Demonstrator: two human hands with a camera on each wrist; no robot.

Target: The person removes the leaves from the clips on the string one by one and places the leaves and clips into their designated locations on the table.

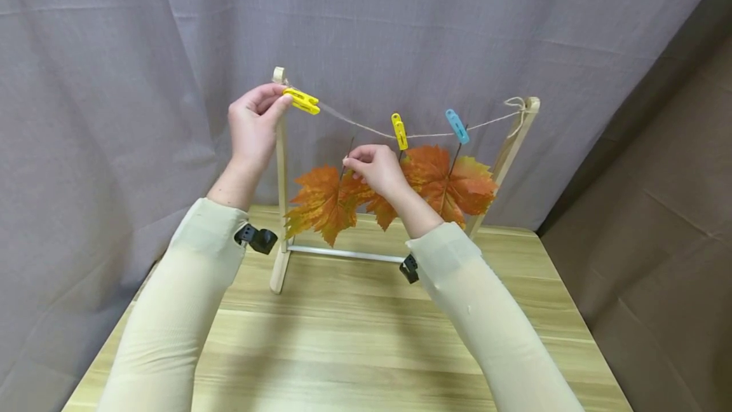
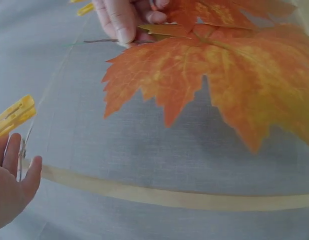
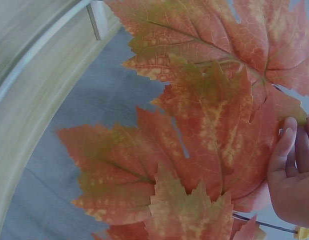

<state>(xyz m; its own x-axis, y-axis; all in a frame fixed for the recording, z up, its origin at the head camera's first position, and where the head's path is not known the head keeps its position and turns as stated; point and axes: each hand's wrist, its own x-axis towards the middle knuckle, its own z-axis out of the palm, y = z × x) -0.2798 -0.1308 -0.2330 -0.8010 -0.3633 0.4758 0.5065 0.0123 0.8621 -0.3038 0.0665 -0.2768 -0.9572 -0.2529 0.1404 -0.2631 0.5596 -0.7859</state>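
My left hand (image 1: 251, 123) pinches a yellow clothespin (image 1: 303, 102) between thumb and fingers, at the left end of a thin string (image 1: 366, 128). In the left wrist view that clothespin (image 2: 17, 115) lies right by the string, above the fingers. My right hand (image 1: 380, 169) pinches the thin dark stem of an orange artificial maple leaf (image 1: 323, 202), which hangs below the string's left part. Its stem tip points up past the fingers. Further right, another yellow clothespin (image 1: 399, 132) and a blue clothespin (image 1: 457, 126) grip the string, with orange leaves (image 1: 448, 186) hanging beneath by their stems.
The string runs between two wooden posts, left (image 1: 283, 164) and right (image 1: 506, 154), with a bow at the right. A pale crossbar (image 1: 349, 253) joins them low over the wooden table (image 1: 343, 336). Grey curtain (image 1: 366, 30) hangs close behind the frame.
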